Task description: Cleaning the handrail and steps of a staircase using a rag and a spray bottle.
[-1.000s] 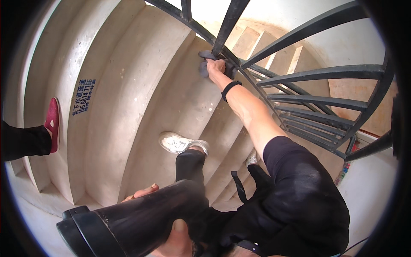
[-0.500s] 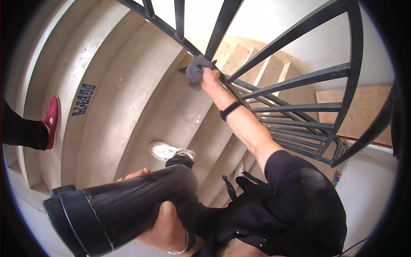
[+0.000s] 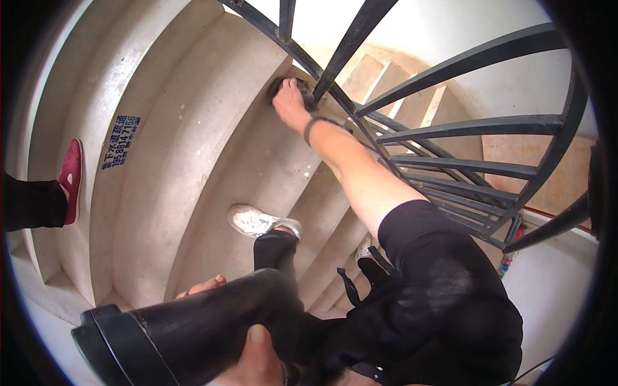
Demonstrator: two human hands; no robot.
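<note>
Left hand (image 3: 248, 360) grips black cylinder (image 3: 193, 328), long axis horiz., capped end lower-left

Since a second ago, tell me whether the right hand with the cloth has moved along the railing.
Yes. The right hand and its cloth slid left along the black railing, further from the curved bars.

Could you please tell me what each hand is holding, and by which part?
Left hand grips the black container around its body; right hand presses a dark cloth onto the railing.
</note>
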